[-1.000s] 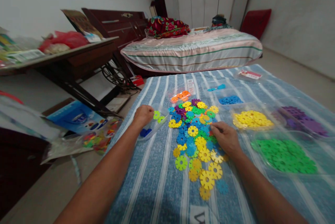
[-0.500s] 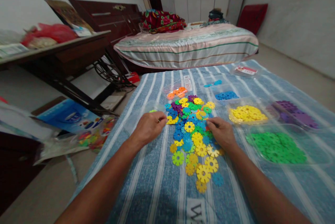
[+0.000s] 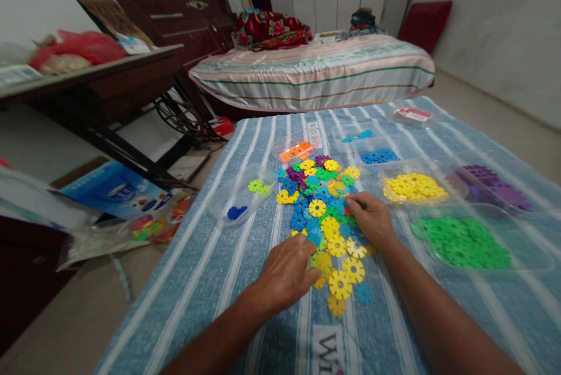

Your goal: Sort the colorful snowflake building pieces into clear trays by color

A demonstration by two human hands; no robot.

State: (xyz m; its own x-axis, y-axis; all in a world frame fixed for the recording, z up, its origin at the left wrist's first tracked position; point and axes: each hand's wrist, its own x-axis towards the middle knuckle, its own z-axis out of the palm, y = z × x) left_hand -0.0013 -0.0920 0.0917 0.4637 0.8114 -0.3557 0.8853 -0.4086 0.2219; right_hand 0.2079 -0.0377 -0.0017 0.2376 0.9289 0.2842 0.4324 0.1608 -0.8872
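Observation:
A loose pile of notched plastic discs [image 3: 317, 207], in yellow, blue, green, purple and other colours, lies on the striped cloth. My left hand [image 3: 289, 267] reaches over the pile's near left edge, thumb and fingers apart around where a lime green disc lay; the hand covers that spot. At the pile's right side is my right hand [image 3: 372, 220], its thumb and forefinger pinched together. Whatever sits between those fingertips is too small to make out. Left of the pile, a clear plastic tray [image 3: 214, 209] holds a few lime green and dark blue discs.
Clear trays hold sorted discs: orange discs [image 3: 298, 151], blue discs [image 3: 379, 156], yellow discs [image 3: 416, 188], purple discs [image 3: 495, 188] and green discs [image 3: 464, 238]. A lidded box [image 3: 412, 114] lies at the far right. Beyond stands a bed [image 3: 315, 74]; a wooden table [image 3: 131, 65] is at left.
My left hand has moved from beside the left tray toward me and right, over the pile's near edge, and its fingers have opened. My right hand has barely moved.

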